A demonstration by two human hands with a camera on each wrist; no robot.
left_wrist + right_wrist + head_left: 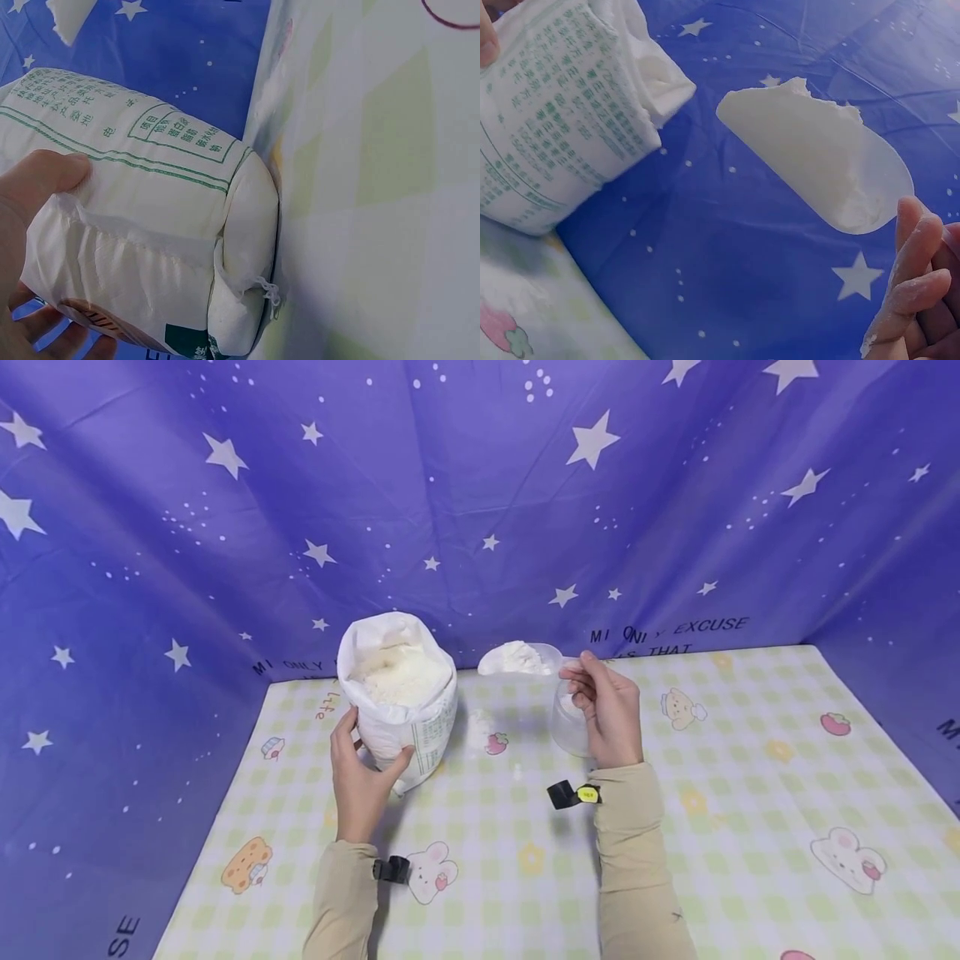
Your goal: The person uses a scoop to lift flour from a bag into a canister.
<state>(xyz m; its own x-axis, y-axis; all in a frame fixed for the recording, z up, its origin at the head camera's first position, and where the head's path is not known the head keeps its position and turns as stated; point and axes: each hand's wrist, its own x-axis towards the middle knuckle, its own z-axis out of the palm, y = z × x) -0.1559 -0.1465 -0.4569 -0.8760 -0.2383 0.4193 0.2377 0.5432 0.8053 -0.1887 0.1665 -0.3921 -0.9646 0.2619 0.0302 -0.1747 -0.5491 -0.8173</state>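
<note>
A white bag [431, 735] with green print stands on the table, its top open and white flour-like powder [401, 675] showing inside. My left hand [366, 785] grips the bag low, thumb on the front and fingers around the left side. My right hand [611, 710] pinches the handle of a clear scoop [780, 157], held level in the air to the right of the bag. White powder [519, 656] is heaped in the scoop. Below the scoop's handle a clear cup [567, 731] stands on the table, partly hidden by my right hand. Powder dusts the right fingers.
A green-and-white checked tablecloth [517, 902] with cartoon prints covers the table. Some spilled powder [480, 724] lies between bag and cup. Behind, a blue curtain [450, 485] with white stars hangs down to the table's back edge.
</note>
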